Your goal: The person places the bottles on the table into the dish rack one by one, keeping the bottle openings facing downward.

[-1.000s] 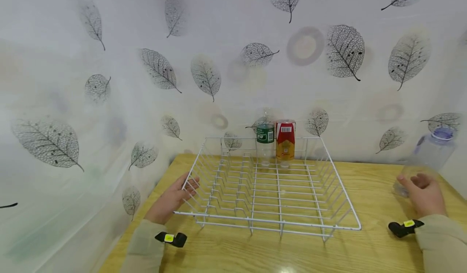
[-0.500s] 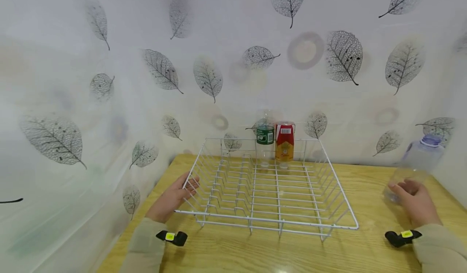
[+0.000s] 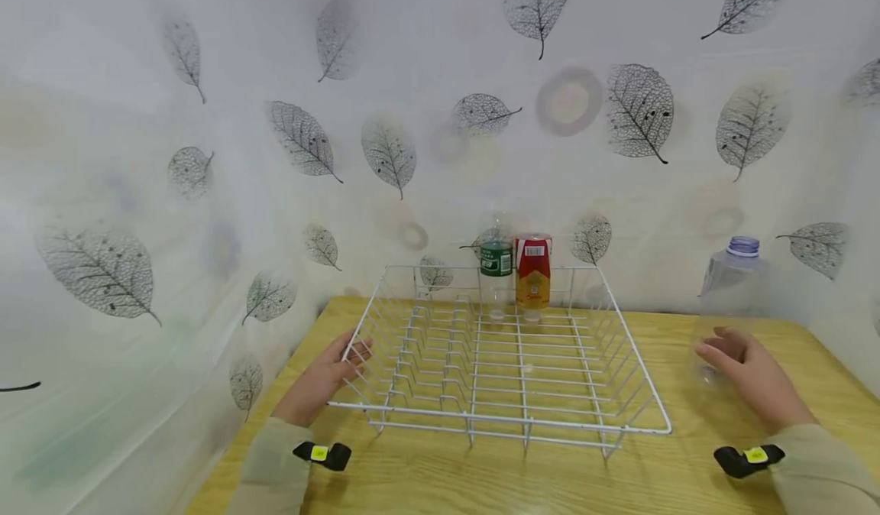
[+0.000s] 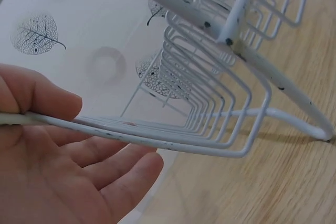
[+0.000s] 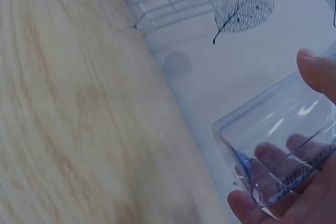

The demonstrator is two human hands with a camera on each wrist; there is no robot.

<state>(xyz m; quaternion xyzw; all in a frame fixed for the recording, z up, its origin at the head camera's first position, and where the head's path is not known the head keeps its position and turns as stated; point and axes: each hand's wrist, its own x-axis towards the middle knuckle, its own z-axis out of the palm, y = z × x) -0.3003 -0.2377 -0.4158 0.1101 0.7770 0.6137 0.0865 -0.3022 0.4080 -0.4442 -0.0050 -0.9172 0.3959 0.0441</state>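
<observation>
— What's nearest on the desk?

— Two sleeved wrists at the near edge. The left hand grips the near-left rim of a white wire rack, thumb over the wire and fingers curled loosely beneath it.

— And the other one?

— The right hand is well right of the rack, wrapped round the lower part of a clear plastic bottle with a purple cap. The wrist view shows its fingers through the bottle's clear wall and the thumb on the near side. The bottle is upright, tipped slightly, and seems lifted just off the wood.

— Anything farther back?

— At the rack's far edge stand a green-labelled bottle and a red carton, side by side, touching. Behind them hangs a leaf-patterned wall.
</observation>
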